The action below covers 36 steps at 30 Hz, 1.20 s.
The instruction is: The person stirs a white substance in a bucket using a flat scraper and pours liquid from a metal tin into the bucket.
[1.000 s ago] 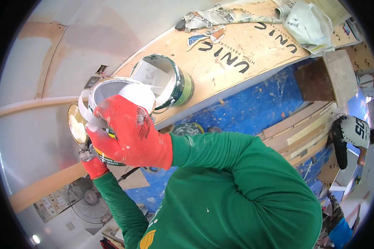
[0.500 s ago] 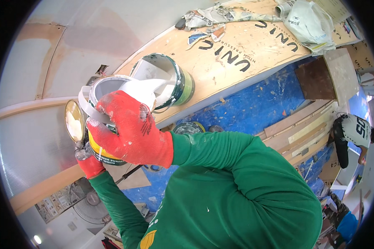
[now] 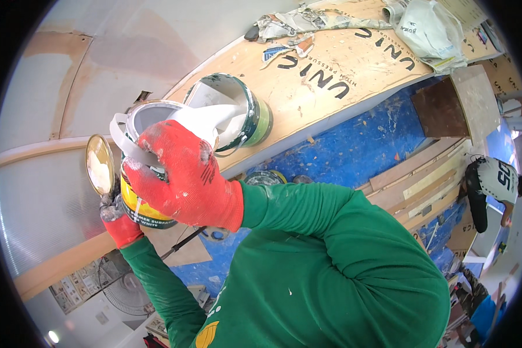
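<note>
A paint can [image 3: 148,216] with a yellow and dark green label is tipped toward the right. White paint [image 3: 206,120] pours over its rim into a green bucket [image 3: 260,123] with a smeared inner wall. My right hand [image 3: 185,177], in a paint-spotted red glove, is closed on the can's pale strap handle [image 3: 120,136]. Below it, my left hand [image 3: 122,225], also red-gloved, is against the can's lower side. Its darkened fingertips meet the bottom edge of a round gold lid [image 3: 100,165] coated with white, which stands on edge. The can hides part of its grip.
The bucket stands on a plywood bench [image 3: 307,75] with crumpled newspaper [image 3: 296,24] and a white plastic bag [image 3: 429,35]. Blue sheeting [image 3: 354,139] covers the floor, with another paint-stained bucket [image 3: 264,178] and stacked boards [image 3: 417,180]. A fan [image 3: 122,287] is lower left; another person [image 3: 493,185] is far right.
The lid and my left hand have shifted slightly left. My right hand stays on the can, paint still flowing into the bucket. The person at right has moved slightly.
</note>
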Each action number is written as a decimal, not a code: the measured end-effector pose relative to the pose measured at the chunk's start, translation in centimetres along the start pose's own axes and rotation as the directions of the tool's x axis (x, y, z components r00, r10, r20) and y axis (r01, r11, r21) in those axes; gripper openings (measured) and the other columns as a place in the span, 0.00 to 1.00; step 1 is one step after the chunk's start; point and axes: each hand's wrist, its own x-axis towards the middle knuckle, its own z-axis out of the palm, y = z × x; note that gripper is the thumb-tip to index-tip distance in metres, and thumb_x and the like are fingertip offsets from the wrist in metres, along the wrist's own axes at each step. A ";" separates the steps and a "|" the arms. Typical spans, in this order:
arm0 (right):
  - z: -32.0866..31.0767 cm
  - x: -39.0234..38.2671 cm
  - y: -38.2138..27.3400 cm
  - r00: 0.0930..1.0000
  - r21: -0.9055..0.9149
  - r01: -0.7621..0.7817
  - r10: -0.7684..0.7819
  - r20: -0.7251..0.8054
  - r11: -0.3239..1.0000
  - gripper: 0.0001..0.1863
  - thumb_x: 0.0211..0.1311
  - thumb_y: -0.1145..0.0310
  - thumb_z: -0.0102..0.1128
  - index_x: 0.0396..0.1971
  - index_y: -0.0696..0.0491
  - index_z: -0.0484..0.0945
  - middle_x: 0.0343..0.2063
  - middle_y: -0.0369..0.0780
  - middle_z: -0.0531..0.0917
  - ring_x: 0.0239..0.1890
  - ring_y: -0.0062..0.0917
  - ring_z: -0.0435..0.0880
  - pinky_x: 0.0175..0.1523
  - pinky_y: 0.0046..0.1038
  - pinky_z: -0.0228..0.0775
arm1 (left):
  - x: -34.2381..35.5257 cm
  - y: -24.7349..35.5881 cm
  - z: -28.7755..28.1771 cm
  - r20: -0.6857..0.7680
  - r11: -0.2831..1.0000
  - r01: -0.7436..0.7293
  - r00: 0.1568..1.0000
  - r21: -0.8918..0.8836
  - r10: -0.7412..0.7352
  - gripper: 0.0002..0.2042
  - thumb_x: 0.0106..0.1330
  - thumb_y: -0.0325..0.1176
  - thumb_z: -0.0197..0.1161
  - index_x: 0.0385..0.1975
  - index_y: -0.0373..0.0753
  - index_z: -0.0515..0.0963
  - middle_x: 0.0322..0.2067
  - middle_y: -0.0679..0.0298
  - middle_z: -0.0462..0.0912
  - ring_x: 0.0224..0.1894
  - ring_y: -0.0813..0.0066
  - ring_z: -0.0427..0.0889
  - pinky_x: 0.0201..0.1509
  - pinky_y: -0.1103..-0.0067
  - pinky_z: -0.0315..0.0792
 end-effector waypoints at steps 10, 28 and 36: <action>1.0 0.4 -0.5 0.997 0.007 0.007 -0.008 0.071 1.000 0.15 0.53 0.71 0.71 0.38 0.58 0.77 0.33 0.46 0.79 0.35 0.45 0.79 0.36 0.41 0.73 | -1.3 1.3 4.9 -0.070 0.977 0.012 0.998 0.214 0.003 0.11 0.72 0.30 0.56 0.49 0.32 0.74 0.43 0.58 0.85 0.43 0.69 0.84 0.47 0.72 0.78; 5.3 1.6 -4.4 0.618 -0.287 0.686 -0.327 0.715 0.669 0.17 0.59 0.78 0.63 0.49 0.58 0.83 0.50 0.48 0.82 0.42 0.32 0.86 0.47 0.28 0.77 | -3.2 -6.5 18.8 0.044 -0.048 0.022 0.849 -0.999 -0.527 0.13 0.74 0.41 0.51 0.49 0.42 0.76 0.44 0.59 0.82 0.41 0.61 0.82 0.48 0.61 0.78; 10.8 -11.6 -11.0 0.270 -0.418 -0.258 0.480 0.835 0.871 0.08 0.67 0.77 0.57 0.43 0.63 0.79 0.34 0.40 0.81 0.34 0.21 0.77 0.42 0.21 0.69 | -24.8 -14.6 14.3 0.125 -0.178 -0.061 0.493 -0.982 -0.861 0.16 0.74 0.40 0.56 0.57 0.40 0.73 0.43 0.59 0.81 0.50 0.62 0.81 0.54 0.61 0.79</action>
